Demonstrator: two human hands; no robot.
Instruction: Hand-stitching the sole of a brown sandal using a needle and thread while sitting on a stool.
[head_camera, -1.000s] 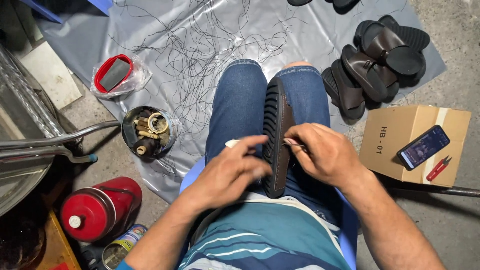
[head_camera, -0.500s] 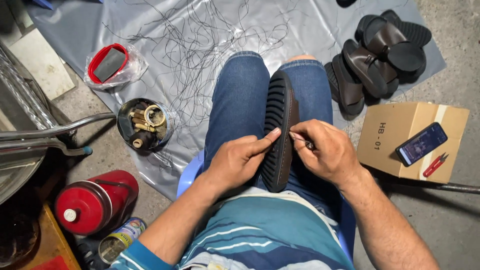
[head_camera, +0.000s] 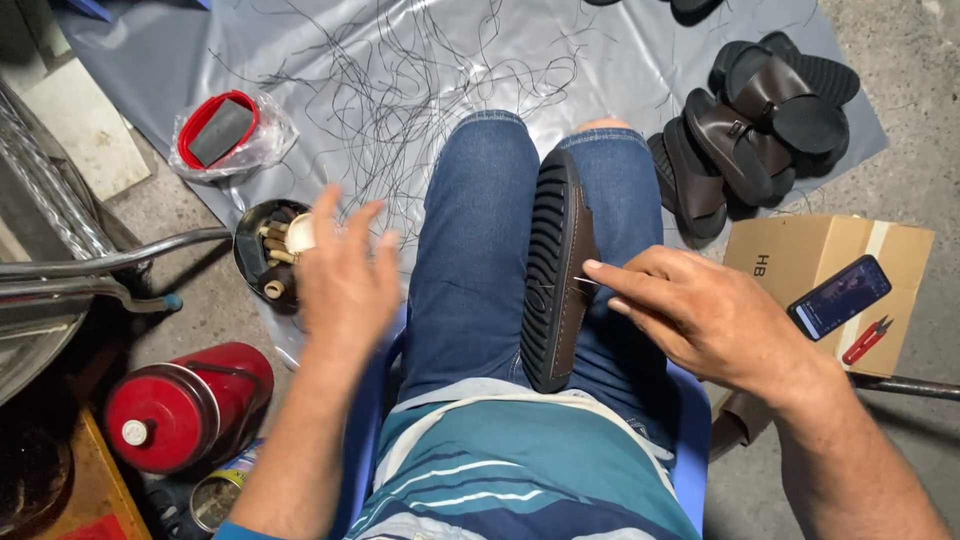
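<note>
Nearest, striped shirt hem (head_camera: 520, 470) and blue plastic seat edge (head_camera: 690, 440) below both hands. Right hand (head_camera: 700, 320) resting on the right thigh, thumb and forefinger pressed together on a thin needle (head_camera: 583, 281), tip touching the brown side of the sandal (head_camera: 555, 270). Sandal standing on edge between the denim-clad thighs (head_camera: 480, 260), just left of the right hand, ribbed black sole turned toward the left knee, brown upper toward the right fingers.

Left hand (head_camera: 345, 275) lifted and blurred, fingers spread and apart, holding nothing, well left of the sandal and not touching it. Just beyond and left of that hand, round dark tin (head_camera: 262, 262) with spools and small bits inside. Nearer and lower left of it, red cylinder (head_camera: 185, 405) lying on its side, a small can (head_camera: 215, 495) beside it. Metal bars (head_camera: 110, 262) further left.

Right of the right hand, cardboard box (head_camera: 800, 265) carrying a phone (head_camera: 838, 297) and red snips (head_camera: 866, 341). Beyond that hand, up and right, pile of dark sandals (head_camera: 750, 130) on grey plastic sheet (head_camera: 620, 50). Farther out ahead of both hands, tangled black threads (head_camera: 400, 70) scattered over the sheet, and up left of the left hand a clear bag with a red-rimmed container (head_camera: 218, 132).
</note>
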